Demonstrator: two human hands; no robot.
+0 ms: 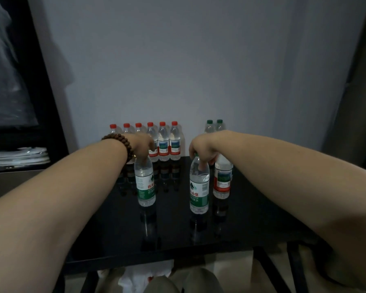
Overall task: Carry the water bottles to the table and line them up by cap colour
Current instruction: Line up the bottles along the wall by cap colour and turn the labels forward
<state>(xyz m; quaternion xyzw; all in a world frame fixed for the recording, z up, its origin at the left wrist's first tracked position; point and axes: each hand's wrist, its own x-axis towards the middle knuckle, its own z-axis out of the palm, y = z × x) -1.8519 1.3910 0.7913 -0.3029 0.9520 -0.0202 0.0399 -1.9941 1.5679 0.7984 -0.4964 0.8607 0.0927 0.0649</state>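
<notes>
My left hand (143, 148), with a bead bracelet on the wrist, grips the top of a green-label bottle (145, 185) standing on the black table (251, 225). My right hand (203, 150) holds the tops of two bottles at once: a green-label bottle (199, 191) and a red-label bottle (222, 182) just right of it. The caps of all three are hidden under my fingers. Along the far edge by the wall stands a row of several red-cap bottles (163, 142). Two green-cap bottles (214, 125) stand apart to their right.
A grey wall rises right behind the table. A dark cabinet (19, 102) with plastic-wrapped items stands at the left. White crumpled plastic (144, 273) lies on the floor under the table's near edge, and black chair legs (268, 269) show at lower right.
</notes>
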